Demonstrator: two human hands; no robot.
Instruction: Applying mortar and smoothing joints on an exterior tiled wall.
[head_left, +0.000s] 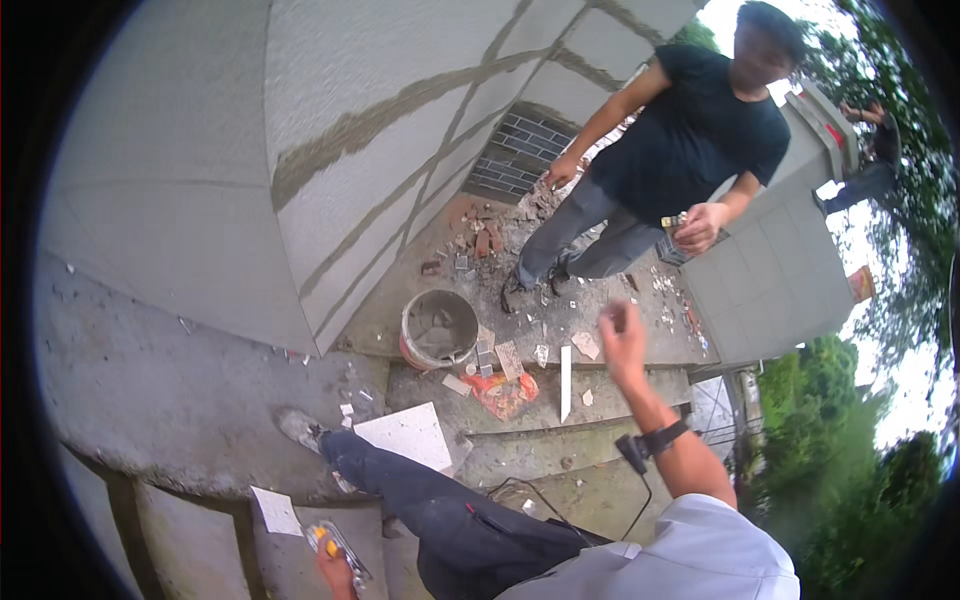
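Note:
At the lower left, my left hand (pixel 335 574) is closed around a hand tool with yellow parts and a long silvery body (pixel 345 552); its exact kind is unclear. A cut white tile piece (pixel 275 511) lies on the step beside that tool. My right hand (pixel 624 345) is raised in front of me with its fingers curled; whatever they hold, if anything, is hidden. A black strap with a small box (pixel 650 443) is round my right wrist. Facing me, a person in a dark T-shirt (pixel 690 140) holds a small yellowish object (pixel 673 221).
A bucket of grey mortar (pixel 440 328) stands at the step edge. Near it lie tile pieces (pixel 509 360), an orange-red bag (pixel 503 396), a white strip (pixel 566 384) and a large white tile (pixel 408 436). Rubble (pixel 485 240) covers the ground by the wall. Another person (pixel 872 150) is at far right.

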